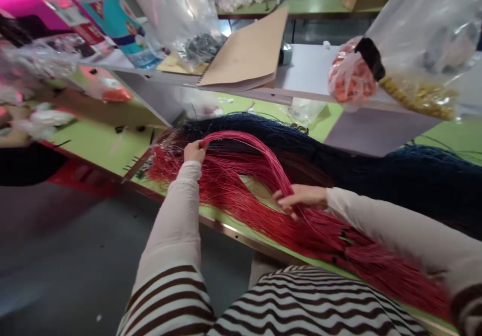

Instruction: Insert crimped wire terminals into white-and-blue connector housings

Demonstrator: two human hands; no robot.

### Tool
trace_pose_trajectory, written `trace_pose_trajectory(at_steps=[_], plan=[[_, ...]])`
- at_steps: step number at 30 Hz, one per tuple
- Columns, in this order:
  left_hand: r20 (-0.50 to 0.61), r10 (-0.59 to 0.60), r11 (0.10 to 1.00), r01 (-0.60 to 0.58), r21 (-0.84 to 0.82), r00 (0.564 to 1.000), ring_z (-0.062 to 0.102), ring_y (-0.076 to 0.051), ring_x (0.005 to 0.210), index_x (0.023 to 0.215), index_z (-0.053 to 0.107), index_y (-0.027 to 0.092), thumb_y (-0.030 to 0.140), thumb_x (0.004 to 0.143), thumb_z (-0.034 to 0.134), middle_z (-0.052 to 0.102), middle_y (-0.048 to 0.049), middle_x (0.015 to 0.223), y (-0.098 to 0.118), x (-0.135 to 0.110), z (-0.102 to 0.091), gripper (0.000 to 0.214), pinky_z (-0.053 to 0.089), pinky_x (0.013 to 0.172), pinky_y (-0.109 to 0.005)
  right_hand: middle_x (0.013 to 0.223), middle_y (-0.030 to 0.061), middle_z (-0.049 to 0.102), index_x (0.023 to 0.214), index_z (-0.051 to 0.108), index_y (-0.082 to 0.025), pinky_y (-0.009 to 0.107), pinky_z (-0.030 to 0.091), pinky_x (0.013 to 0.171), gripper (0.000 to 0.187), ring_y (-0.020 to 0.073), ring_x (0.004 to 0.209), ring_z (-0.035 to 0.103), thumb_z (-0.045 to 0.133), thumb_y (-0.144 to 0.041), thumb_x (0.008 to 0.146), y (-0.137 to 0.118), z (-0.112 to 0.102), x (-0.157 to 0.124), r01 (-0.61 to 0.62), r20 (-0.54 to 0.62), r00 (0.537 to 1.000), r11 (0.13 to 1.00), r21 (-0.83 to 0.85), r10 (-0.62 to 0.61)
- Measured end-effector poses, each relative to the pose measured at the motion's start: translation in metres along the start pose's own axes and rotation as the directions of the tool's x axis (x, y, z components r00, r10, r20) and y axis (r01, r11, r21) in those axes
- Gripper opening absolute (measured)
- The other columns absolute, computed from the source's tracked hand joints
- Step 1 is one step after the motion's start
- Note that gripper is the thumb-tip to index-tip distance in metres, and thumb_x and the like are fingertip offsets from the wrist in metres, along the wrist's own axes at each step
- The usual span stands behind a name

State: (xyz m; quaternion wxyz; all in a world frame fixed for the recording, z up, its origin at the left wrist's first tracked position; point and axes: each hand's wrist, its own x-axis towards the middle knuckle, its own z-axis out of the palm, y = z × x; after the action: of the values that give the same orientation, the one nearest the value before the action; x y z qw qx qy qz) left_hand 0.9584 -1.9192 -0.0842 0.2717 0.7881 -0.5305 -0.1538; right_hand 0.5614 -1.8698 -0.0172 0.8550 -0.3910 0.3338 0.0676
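A bundle of thin pink-red wires (pixel 259 147) arches up off the bench. Its left end is gripped in my left hand (pixel 195 151), fingers closed around it. My right hand (pixel 301 198) is at the lower right part of the arch, with the wires passing between its thumb and fingers; the fingers look loosely spread and slightly blurred. Beneath lie more red wires (pixel 241 210), spread along the front of the bench, with tangled ends at the left. Behind them runs a thick heap of dark blue wires (pixel 346 162).
A white shelf (pixel 305 70) crosses behind the wires, bearing a notebook (pixel 246 49), a blue-labelled bottle (pixel 126 27) and plastic bags with yellow parts (pixel 422 97) and orange parts (pixel 352 72). The green bench (pixel 222 215) has a metal front edge. Another person's arm shows at far left.
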Motion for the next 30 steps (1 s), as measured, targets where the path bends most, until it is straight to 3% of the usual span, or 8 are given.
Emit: trace_pose_trajectory(at_steps=[5, 9, 15, 17, 21, 24, 28, 30], plan=[[0.018, 0.077, 0.997, -0.077, -0.031, 0.997, 0.063, -0.023, 0.089, 0.095, 0.07, 0.012, 0.02, 0.079, 0.054, 0.073, -0.0087, 0.091, -0.017, -0.009, -0.014, 0.025, 0.047, 0.084, -0.031, 0.057, -0.003, 0.058, 0.083, 0.053, -0.013, 0.018, 0.048, 0.047, 0.035, 0.0059, 0.044, 0.052, 0.077, -0.025, 0.062, -0.085, 0.042, 0.086, 0.205, -0.043, 0.978, 0.979, -0.005, -0.205], [0.083, 0.221, 0.969, -0.21, -0.127, 0.972, 0.061, -0.023, 0.099, 0.104, 0.069, 0.02, 0.017, 0.077, 0.053, 0.072, -0.0069, 0.098, -0.039, -0.001, -0.018, 0.032, 0.046, 0.093, -0.034, 0.061, 0.0017, 0.064, 0.075, 0.054, -0.011, 0.018, 0.047, 0.043, 0.027, 0.0075, 0.043, 0.054, 0.075, -0.024, 0.064, -0.149, 0.092, 0.158, 0.083, 0.051, 0.996, 0.988, -0.131, -0.077], [-0.098, 0.279, 0.894, -0.295, -0.336, 0.955, 0.037, -0.029, 0.133, 0.13, 0.052, 0.018, 0.034, 0.084, 0.055, 0.049, -0.0159, 0.138, -0.087, -0.036, -0.009, 0.049, 0.026, 0.113, -0.046, 0.039, -0.0094, 0.039, 0.062, 0.045, -0.014, 0.014, 0.03, 0.033, 0.027, 0.0014, 0.031, 0.028, 0.067, -0.02, 0.077, -0.209, 0.144, 0.248, -0.034, -0.239, 0.97, 0.958, -0.284, -0.036], [0.003, 0.344, 0.826, -0.301, -0.476, 0.939, 0.036, -0.029, 0.135, 0.128, 0.054, 0.021, 0.039, 0.082, 0.06, 0.047, -0.0154, 0.14, -0.099, -0.044, 0.0, 0.051, 0.022, 0.115, -0.047, 0.04, -0.0114, 0.029, 0.064, 0.046, -0.015, 0.015, 0.022, 0.032, 0.024, 0.0011, 0.032, 0.02, 0.062, -0.02, 0.082, -0.236, 0.152, 0.24, 0.063, -0.332, 0.927, 0.946, -0.317, -0.173], [0.39, 0.278, 0.771, 0.039, -0.636, 0.878, 0.032, -0.03, 0.138, 0.121, 0.06, 0.025, 0.04, 0.075, 0.068, 0.048, -0.0119, 0.14, -0.116, -0.009, 0.013, 0.049, 0.018, 0.117, -0.046, 0.046, -0.0105, 0.027, 0.078, 0.055, -0.012, 0.014, 0.019, 0.035, 0.015, 0.0013, 0.038, 0.021, 0.06, -0.023, 0.086, -0.288, 0.181, 0.178, 0.273, -0.261, 0.876, 0.863, -0.425, -0.406], [0.533, 0.153, 0.766, 0.241, -0.596, 0.832, 0.046, -0.029, 0.128, 0.117, 0.06, 0.023, 0.045, 0.082, 0.059, 0.059, -0.0137, 0.129, -0.134, 0.042, 0.011, 0.042, 0.032, 0.11, -0.044, 0.049, -0.011, 0.019, 0.1, 0.059, -0.012, 0.013, 0.019, 0.037, 0.019, 0.0015, 0.038, 0.015, 0.046, -0.025, 0.095, -0.304, 0.2, 0.132, 0.475, -0.284, 0.703, 0.728, -0.495, -0.652], [0.727, 0.037, 0.716, 0.489, -0.497, 0.685, 0.069, -0.027, 0.092, 0.113, 0.057, 0.015, 0.054, 0.087, 0.045, 0.07, -0.0175, 0.101, -0.156, 0.088, 0.002, 0.048, 0.054, 0.083, -0.041, 0.048, -0.0107, 0.024, 0.094, 0.061, -0.013, 0.012, 0.014, 0.036, 0.019, 0.0006, 0.037, 0.018, 0.053, -0.029, 0.09, -0.309, 0.206, 0.1, 0.273, -0.414, 0.695, 0.748, -0.604, -0.588], [0.79, 0.001, 0.686, 0.574, -0.447, 0.614, 0.071, -0.026, 0.078, 0.113, 0.054, 0.014, 0.058, 0.085, 0.046, 0.071, -0.0174, 0.092, -0.159, 0.096, 0.001, 0.053, 0.056, 0.073, -0.039, 0.049, -0.0106, 0.027, 0.096, 0.062, -0.011, 0.011, 0.012, 0.04, 0.032, -0.0021, 0.038, 0.021, 0.044, -0.038, 0.094, -0.314, 0.208, 0.087, 0.107, -0.486, 0.642, 0.697, -0.709, -0.593]])
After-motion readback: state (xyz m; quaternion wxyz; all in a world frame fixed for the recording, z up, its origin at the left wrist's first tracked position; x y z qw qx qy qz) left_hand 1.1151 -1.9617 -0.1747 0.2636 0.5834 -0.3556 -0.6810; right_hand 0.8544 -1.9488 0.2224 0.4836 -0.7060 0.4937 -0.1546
